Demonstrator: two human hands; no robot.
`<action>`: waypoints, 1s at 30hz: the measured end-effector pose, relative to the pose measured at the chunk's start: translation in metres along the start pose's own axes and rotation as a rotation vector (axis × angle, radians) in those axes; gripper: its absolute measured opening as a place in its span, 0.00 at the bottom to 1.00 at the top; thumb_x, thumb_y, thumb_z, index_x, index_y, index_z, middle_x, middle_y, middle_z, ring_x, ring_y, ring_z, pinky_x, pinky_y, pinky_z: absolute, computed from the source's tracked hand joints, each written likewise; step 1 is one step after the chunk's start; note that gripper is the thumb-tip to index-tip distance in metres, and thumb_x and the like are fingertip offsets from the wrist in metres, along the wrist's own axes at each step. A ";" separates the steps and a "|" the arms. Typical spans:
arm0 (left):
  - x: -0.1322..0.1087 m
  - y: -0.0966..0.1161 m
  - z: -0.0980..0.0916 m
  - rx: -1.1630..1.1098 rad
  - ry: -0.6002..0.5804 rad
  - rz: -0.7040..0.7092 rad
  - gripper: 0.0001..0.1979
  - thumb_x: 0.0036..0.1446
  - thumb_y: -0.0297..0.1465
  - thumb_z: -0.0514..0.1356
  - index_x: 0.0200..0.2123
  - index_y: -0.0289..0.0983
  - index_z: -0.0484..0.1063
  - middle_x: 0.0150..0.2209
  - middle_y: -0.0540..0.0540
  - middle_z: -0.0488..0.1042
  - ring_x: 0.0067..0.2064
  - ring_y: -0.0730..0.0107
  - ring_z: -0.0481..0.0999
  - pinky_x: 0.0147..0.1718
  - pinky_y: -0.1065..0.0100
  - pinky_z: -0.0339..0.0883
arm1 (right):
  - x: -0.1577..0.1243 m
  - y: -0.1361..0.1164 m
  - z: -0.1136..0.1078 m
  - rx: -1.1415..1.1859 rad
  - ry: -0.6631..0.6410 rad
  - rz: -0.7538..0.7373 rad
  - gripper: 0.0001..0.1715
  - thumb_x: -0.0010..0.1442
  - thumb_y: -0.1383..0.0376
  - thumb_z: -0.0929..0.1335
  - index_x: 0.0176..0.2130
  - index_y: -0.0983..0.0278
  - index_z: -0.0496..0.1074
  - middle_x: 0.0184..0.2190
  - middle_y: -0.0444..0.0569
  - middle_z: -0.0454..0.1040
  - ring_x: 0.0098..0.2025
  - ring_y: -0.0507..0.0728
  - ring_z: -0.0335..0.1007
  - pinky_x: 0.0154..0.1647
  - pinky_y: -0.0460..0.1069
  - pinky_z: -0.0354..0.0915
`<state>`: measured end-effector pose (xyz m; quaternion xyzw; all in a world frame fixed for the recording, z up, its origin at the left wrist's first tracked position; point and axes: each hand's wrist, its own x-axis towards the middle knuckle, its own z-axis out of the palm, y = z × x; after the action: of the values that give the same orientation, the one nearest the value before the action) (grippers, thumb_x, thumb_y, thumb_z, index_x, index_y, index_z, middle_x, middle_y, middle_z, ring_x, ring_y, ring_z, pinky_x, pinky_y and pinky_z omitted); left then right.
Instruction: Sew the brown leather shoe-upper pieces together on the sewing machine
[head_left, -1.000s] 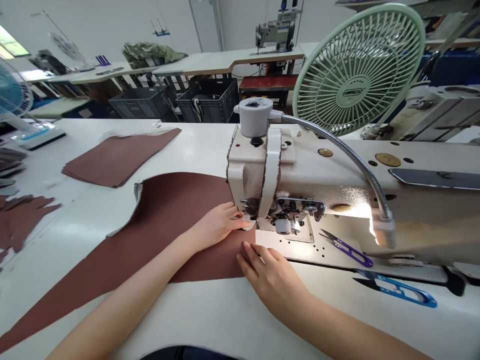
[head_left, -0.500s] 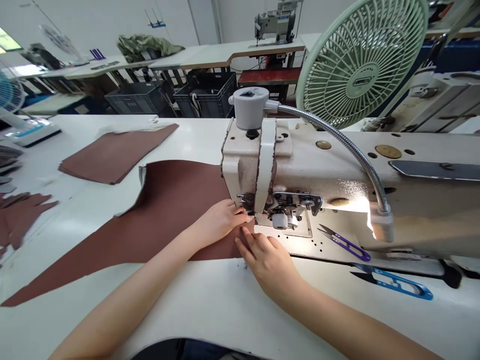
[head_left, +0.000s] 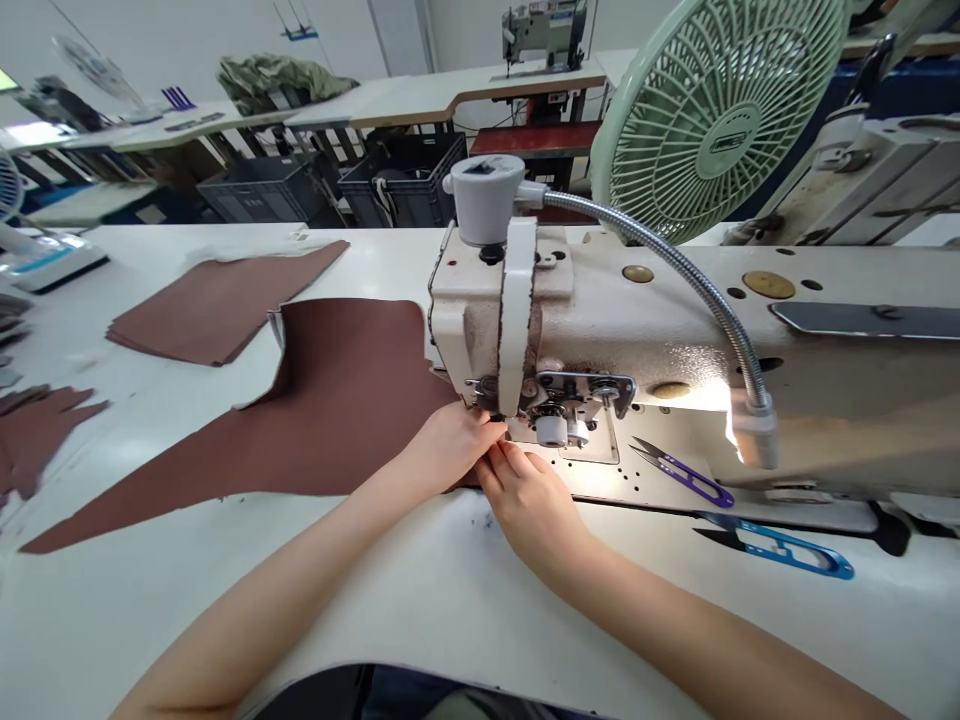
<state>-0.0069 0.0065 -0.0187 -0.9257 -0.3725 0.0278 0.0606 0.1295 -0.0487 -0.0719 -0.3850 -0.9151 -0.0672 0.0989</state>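
A large brown leather-like piece [head_left: 337, 400] lies on the white table, its far left edge curled up to show a pale underside. Its right end reaches under the head of a sewing machine [head_left: 480, 310]. My left hand [head_left: 454, 445] is on that end beside the needle area, fingers closed on the edge. Close against it, my right hand [head_left: 529, 505] has its fingers together, pinching the same edge from the front. The fingertips meet, and they hide the bit of material between them. The needle is hidden behind the machine head.
Purple thread snips [head_left: 686, 475] lie on the machine bed, with blue thread snips [head_left: 780, 548] in front. A stack of brown pieces [head_left: 217, 305] and brown scraps [head_left: 45, 430] are at left. A lamp [head_left: 752, 430] on a bent neck and a green fan [head_left: 720, 130] stand at right.
The brown piece's front edge has shifted away from me and its left tip to the right. My hands have come together, and the right fingers, earlier spread flat, have drawn in to the edge.
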 end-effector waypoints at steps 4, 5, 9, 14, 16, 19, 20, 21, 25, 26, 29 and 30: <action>0.000 0.001 -0.010 -0.074 0.018 -0.010 0.04 0.51 0.26 0.54 0.25 0.37 0.62 0.24 0.48 0.66 0.29 0.66 0.68 0.27 0.69 0.57 | -0.005 0.006 0.002 0.037 0.034 0.003 0.23 0.61 0.79 0.56 0.54 0.76 0.66 0.48 0.60 0.73 0.49 0.58 0.67 0.49 0.51 0.66; -0.001 0.001 -0.013 -0.089 0.025 -0.024 0.05 0.53 0.27 0.53 0.25 0.37 0.62 0.23 0.48 0.66 0.30 0.66 0.68 0.28 0.69 0.58 | -0.009 0.007 0.003 0.051 0.046 0.009 0.24 0.61 0.79 0.57 0.55 0.74 0.65 0.50 0.59 0.71 0.52 0.57 0.65 0.51 0.51 0.65; -0.002 0.007 -0.017 -0.088 0.023 -0.129 0.04 0.53 0.26 0.53 0.26 0.37 0.63 0.24 0.47 0.67 0.30 0.64 0.69 0.25 0.69 0.58 | -0.019 0.007 0.005 0.112 0.077 0.028 0.26 0.61 0.78 0.58 0.56 0.67 0.64 0.55 0.55 0.68 0.57 0.55 0.61 0.56 0.52 0.63; 0.000 0.015 -0.004 -0.036 -0.004 -0.179 0.08 0.48 0.18 0.51 0.25 0.36 0.63 0.24 0.46 0.68 0.29 0.64 0.70 0.22 0.68 0.55 | -0.011 0.003 0.004 0.132 0.074 0.027 0.23 0.61 0.77 0.58 0.54 0.71 0.66 0.52 0.58 0.70 0.55 0.57 0.63 0.56 0.53 0.62; 0.001 0.016 -0.002 -0.022 0.017 -0.182 0.09 0.47 0.17 0.51 0.23 0.36 0.62 0.23 0.46 0.67 0.29 0.65 0.70 0.22 0.68 0.54 | -0.007 0.002 0.001 0.125 0.067 0.022 0.22 0.60 0.77 0.58 0.52 0.73 0.68 0.49 0.58 0.73 0.53 0.59 0.65 0.55 0.53 0.63; 0.001 0.012 -0.006 -0.032 0.006 -0.160 0.09 0.47 0.17 0.52 0.22 0.36 0.61 0.22 0.48 0.66 0.27 0.66 0.69 0.21 0.69 0.53 | -0.007 0.000 -0.006 0.135 0.091 0.049 0.21 0.61 0.74 0.59 0.53 0.76 0.67 0.48 0.59 0.73 0.51 0.61 0.65 0.51 0.55 0.66; 0.000 0.010 -0.009 -0.041 -0.001 -0.140 0.09 0.48 0.18 0.52 0.22 0.36 0.60 0.22 0.48 0.65 0.26 0.67 0.68 0.22 0.69 0.53 | -0.008 0.000 -0.008 0.148 0.114 0.065 0.22 0.61 0.72 0.60 0.53 0.76 0.67 0.50 0.58 0.72 0.52 0.62 0.65 0.50 0.55 0.66; -0.001 0.009 -0.012 -0.052 0.000 -0.117 0.09 0.49 0.18 0.52 0.22 0.36 0.60 0.21 0.48 0.65 0.26 0.67 0.68 0.22 0.69 0.54 | -0.011 -0.001 -0.010 0.162 0.142 0.076 0.22 0.61 0.71 0.60 0.54 0.75 0.67 0.52 0.58 0.71 0.53 0.62 0.64 0.49 0.55 0.66; -0.006 0.006 -0.023 -0.091 0.074 -0.065 0.11 0.53 0.18 0.50 0.22 0.36 0.61 0.21 0.49 0.65 0.27 0.67 0.67 0.28 0.68 0.59 | -0.017 -0.006 -0.012 0.188 0.209 0.057 0.22 0.61 0.71 0.60 0.53 0.75 0.68 0.54 0.57 0.69 0.55 0.62 0.63 0.49 0.54 0.65; -0.007 0.006 -0.023 -0.097 0.080 -0.067 0.11 0.53 0.18 0.50 0.22 0.36 0.61 0.21 0.49 0.65 0.27 0.67 0.67 0.28 0.68 0.60 | -0.017 -0.006 -0.013 0.189 0.204 0.058 0.22 0.62 0.71 0.59 0.53 0.75 0.69 0.54 0.57 0.69 0.55 0.62 0.63 0.50 0.54 0.64; -0.004 0.009 -0.022 -0.082 0.044 -0.084 0.12 0.51 0.17 0.49 0.21 0.36 0.61 0.20 0.49 0.64 0.26 0.68 0.66 0.26 0.69 0.58 | -0.013 -0.007 -0.015 0.212 0.167 0.092 0.22 0.63 0.68 0.60 0.54 0.75 0.68 0.53 0.57 0.70 0.54 0.62 0.63 0.49 0.54 0.64; -0.002 0.009 -0.021 -0.066 0.025 -0.096 0.12 0.51 0.17 0.50 0.21 0.36 0.61 0.20 0.49 0.65 0.25 0.68 0.66 0.25 0.68 0.57 | -0.011 -0.007 -0.016 0.226 0.151 0.108 0.22 0.63 0.68 0.60 0.54 0.75 0.68 0.53 0.57 0.71 0.54 0.62 0.63 0.48 0.54 0.64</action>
<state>-0.0001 -0.0037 0.0006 -0.9084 -0.4165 0.0007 0.0359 0.1342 -0.0642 -0.0590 -0.4138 -0.8849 0.0132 0.2135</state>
